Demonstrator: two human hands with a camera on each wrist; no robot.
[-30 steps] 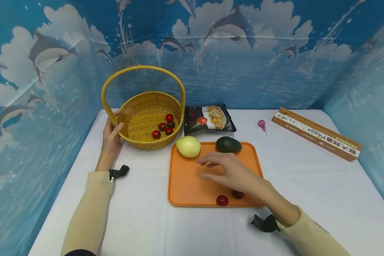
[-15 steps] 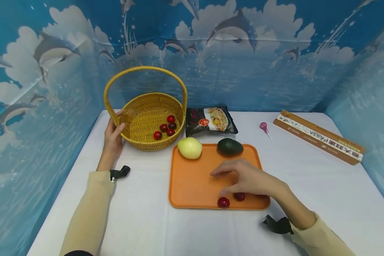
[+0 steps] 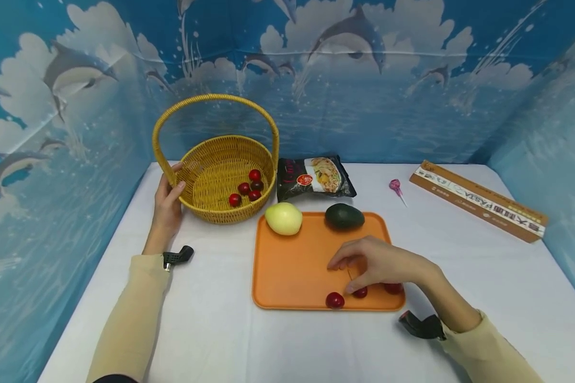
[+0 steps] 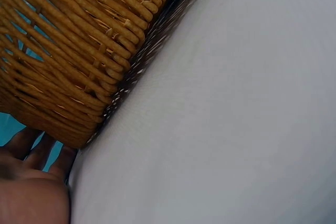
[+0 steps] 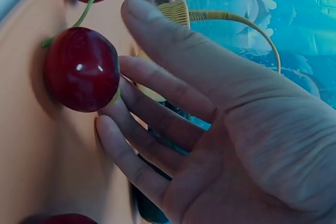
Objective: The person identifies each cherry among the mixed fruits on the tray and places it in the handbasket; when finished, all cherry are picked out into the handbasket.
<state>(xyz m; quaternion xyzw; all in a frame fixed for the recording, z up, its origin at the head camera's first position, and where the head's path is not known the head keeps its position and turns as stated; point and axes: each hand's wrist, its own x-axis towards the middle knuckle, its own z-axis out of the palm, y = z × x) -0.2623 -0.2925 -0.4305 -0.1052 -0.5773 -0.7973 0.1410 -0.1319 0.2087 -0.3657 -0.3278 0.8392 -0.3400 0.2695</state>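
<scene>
My left hand [image 3: 168, 207] holds the yellow wicker basket [image 3: 206, 165] at the left foot of its handle, thumb in front. Several dark red cherries [image 3: 255, 175] lie inside on the right. Over the orange tray [image 3: 287, 276], my right hand [image 3: 383, 260] hangs low with thumb and fingers spread apart. Right below its thumb is a stemmed cherry [image 5: 81, 69], nothing gripped. One cherry [image 3: 335, 300] sits to the left of it near the tray's front edge, and another cherry [image 3: 394, 288] to the right, partly under the hand.
On the tray's back edge are a pale yellow-green fruit [image 3: 284, 218] and a dark green avocado-shaped fruit [image 3: 344, 216]. Behind stands a black noodle packet [image 3: 313, 177]. Farther right lie a pink lollipop [image 3: 395, 186] and a long pasta box [image 3: 479, 201]. Dolphin-print cloth walls surround the table.
My right hand has moved right and toward me, from the tray's middle down to the cherries at its front right. The left hand stays on the basket.
</scene>
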